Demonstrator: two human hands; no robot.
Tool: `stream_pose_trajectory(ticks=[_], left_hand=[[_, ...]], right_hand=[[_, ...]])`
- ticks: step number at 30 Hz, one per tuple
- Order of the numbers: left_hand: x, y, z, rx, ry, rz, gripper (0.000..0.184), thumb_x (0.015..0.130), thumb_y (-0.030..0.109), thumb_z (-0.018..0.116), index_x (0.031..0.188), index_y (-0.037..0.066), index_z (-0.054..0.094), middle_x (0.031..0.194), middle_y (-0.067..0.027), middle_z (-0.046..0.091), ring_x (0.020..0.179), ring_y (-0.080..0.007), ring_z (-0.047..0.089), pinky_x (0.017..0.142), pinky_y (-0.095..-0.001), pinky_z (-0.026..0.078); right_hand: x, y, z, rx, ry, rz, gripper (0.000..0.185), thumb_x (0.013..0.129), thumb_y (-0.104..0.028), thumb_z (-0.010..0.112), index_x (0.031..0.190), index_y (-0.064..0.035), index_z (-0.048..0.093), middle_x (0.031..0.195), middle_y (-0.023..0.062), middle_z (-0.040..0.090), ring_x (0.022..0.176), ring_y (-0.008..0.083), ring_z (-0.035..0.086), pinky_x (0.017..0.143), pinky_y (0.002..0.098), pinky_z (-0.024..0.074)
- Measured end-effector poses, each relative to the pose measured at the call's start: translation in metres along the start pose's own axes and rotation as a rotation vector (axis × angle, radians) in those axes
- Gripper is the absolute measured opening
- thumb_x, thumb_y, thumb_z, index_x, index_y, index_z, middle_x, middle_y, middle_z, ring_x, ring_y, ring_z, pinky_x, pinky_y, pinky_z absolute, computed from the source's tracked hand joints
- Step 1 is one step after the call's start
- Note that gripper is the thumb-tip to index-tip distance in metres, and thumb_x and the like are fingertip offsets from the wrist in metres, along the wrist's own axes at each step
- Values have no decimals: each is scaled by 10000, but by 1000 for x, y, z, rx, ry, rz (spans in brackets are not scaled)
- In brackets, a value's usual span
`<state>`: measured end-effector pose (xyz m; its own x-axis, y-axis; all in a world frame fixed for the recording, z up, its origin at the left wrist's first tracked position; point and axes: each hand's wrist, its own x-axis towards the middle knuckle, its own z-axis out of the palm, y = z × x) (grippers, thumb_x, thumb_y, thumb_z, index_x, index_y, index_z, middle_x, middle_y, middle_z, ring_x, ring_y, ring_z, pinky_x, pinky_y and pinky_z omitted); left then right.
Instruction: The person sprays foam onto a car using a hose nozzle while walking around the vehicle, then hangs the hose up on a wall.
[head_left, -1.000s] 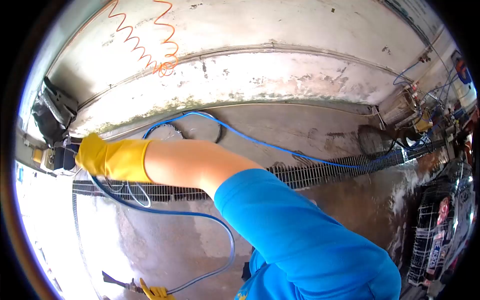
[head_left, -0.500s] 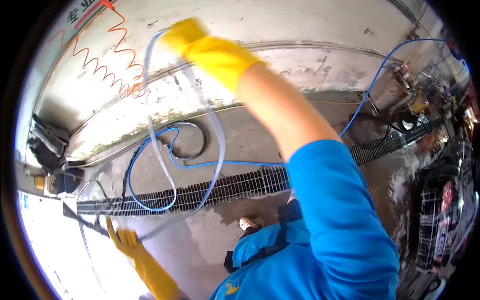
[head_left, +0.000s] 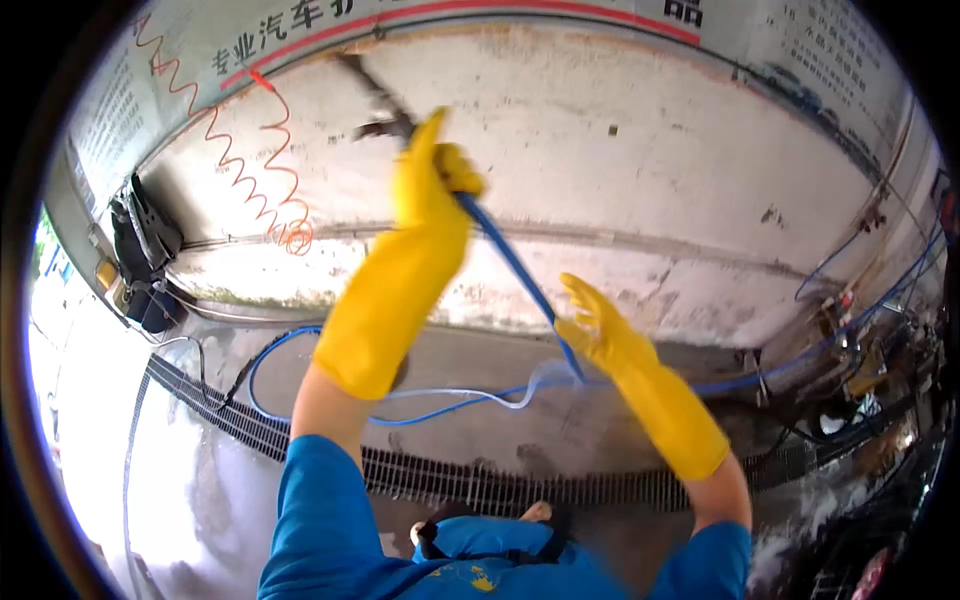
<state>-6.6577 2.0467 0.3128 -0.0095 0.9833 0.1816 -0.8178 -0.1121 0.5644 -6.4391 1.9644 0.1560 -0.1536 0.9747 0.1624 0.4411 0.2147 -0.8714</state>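
Observation:
In a yellow rubber glove, my left hand (head_left: 440, 175) is raised in front of the wall, closed around a dark spray gun (head_left: 388, 112). The gun is blurred and points up and left. A blue hose (head_left: 510, 255) runs from beneath this hand down and right. My right hand (head_left: 598, 335), also in a yellow glove, is beside the hose's lower stretch with its fingers apart. Whether its fingertips touch the hose is unclear. A pale translucent length of hose (head_left: 515, 402) curves near the floor below, smeared by motion.
A metal drain grate (head_left: 430, 480) crosses the wet floor at my feet. Orange coiled hoses (head_left: 285, 165) hang on the left of the wall (head_left: 620, 190). A black bag (head_left: 148, 235) hangs at far left. Hoses and equipment (head_left: 870, 370) crowd the right.
My left hand has risen from the lower left with the spray gun. My right hand has come down from high up and released the hose loop. The view has tilted up.

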Motion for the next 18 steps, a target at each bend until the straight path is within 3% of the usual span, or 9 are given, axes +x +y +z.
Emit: stream_pose_trajectory(ticks=[2, 3, 5, 6, 10, 13, 14, 17, 18], left_hand=[[18, -63, 54, 12, -30, -30, 117, 858, 227, 657, 818, 149, 578, 502, 57, 271, 401, -83, 246, 397, -249, 220], [22, -87, 79, 8, -27, -48, 204, 833, 216, 689, 766, 160, 505, 513, 46, 303, 399, -88, 254, 391, -258, 231], [31, -117, 123, -60, -75, -101, 176, 852, 174, 654, 816, 157, 482, 530, 34, 325, 398, -90, 250, 383, -260, 235], [40, -127, 144, -86, -49, -138, 192, 858, 170, 646, 810, 154, 461, 530, 33, 327, 402, -91, 252, 385, -257, 234], [78, -151, 201, -86, -85, -119, 225, 869, 205, 636, 849, 169, 415, 544, 19, 350, 424, -105, 289, 406, -275, 268], [112, -152, 231, -116, -103, -133, 211, 880, 207, 606, 847, 142, 408, 574, 7, 377, 426, -112, 300, 401, -275, 294], [126, -150, 239, -113, -110, -131, 208, 882, 208, 600, 850, 133, 408, 579, 1, 379, 429, -116, 309, 402, -275, 309], [175, -143, 254, -98, -156, -116, 189, 899, 241, 557, 903, 125, 407, 600, -15, 397, 447, -128, 351, 428, -288, 384], [194, -136, 258, -91, -191, -99, 184, 913, 270, 526, 951, 137, 406, 611, -19, 409, 461, -132, 378, 454, -302, 428]], right_hand=[[3, 19, -17, -16, 154, -198, 968, 706, -397, 787, 1447, -52, 268, 1425, 179, 379, 1292, 281, 400, 1036, 400, 363], [5, 18, -29, -69, 205, -217, 990, 687, -374, 804, 1448, -48, 260, 1426, 179, 376, 1294, 281, 397, 1035, 403, 365], [9, 18, -51, -166, 312, -248, 1038, 649, -330, 837, 1450, -38, 245, 1427, 179, 369, 1300, 280, 390, 1034, 409, 368], [27, 57, -54, -46, 376, -401, 1041, 585, -203, 876, 1430, -49, 289, 1354, 180, 441, 1251, 311, 424, 995, 389, 400], [42, 48, -76, -125, 473, -350, 1065, 556, -216, 886, 1424, -51, 292, 1365, 182, 430, 1175, 329, 472, 949, 388, 429], [68, 45, -90, -668, 811, -430, 1017, 601, -214, 867, 1423, -35, 294, 1392, 172, 398, 1157, 309, 481, 941, 391, 438], [81, 51, -88, -377, 824, -252, 969, 621, -205, 854, 1412, -40, 319, 1339, 163, 442, 1085, 285, 507, 876, 376, 454], [130, 94, -101, -301, 764, -120, 828, 677, -267, 818, 1358, -23, 415, 1217, 153, 528, 996, 247, 541, 845, 365, 462], [152, 122, -106, -277, 517, 39, 639, 749, -383, 754, 1236, -23, 548, 1045, 126, 623, 903, 205, 579, 818, 356, 469]])
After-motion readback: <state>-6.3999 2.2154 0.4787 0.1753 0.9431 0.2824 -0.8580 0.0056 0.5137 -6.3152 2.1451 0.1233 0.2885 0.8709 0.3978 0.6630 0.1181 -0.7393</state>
